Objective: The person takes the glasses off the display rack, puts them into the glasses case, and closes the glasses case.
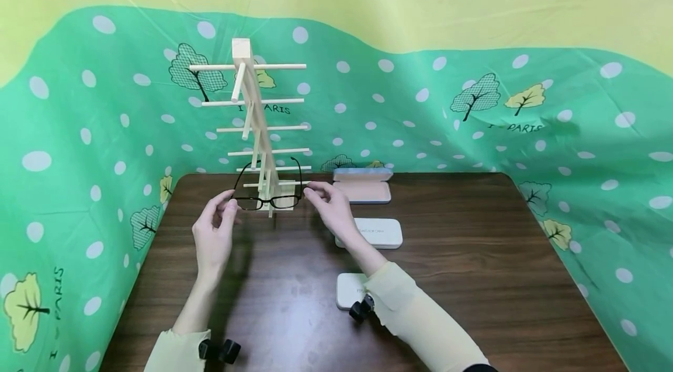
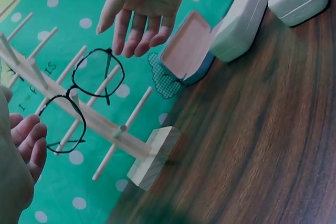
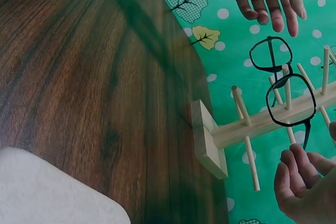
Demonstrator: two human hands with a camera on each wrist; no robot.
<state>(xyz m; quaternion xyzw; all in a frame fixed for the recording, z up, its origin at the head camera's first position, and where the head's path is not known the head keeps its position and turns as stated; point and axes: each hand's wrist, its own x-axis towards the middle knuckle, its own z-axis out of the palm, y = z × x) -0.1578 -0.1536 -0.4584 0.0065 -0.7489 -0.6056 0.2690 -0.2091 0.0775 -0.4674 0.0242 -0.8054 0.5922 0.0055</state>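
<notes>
Black-rimmed eyeglasses [image 1: 266, 201] hang on a low front peg of a pale wooden display rack [image 1: 256, 118], lenses toward me and temples pointing back. To the left of the frame is my left hand [image 1: 214, 235], thumb and fingers near the hinge, apart from the rim in the right wrist view. My right hand [image 1: 332, 208] is at the opposite side. Its loosely bent fingers [image 2: 137, 35] show just off the rim in the left wrist view. Neither hand appears to grip the eyeglasses. The rack's wooden base [image 3: 209, 140] stands on the table.
Right of the rack, an open glasses case [image 1: 363, 190] with a pink lining lies at the table's back edge. Two closed white cases [image 1: 375, 233] sit nearer, the nearest partly under my right forearm. A green patterned cloth [image 1: 410, 103] rises behind the brown table [image 1: 462, 255].
</notes>
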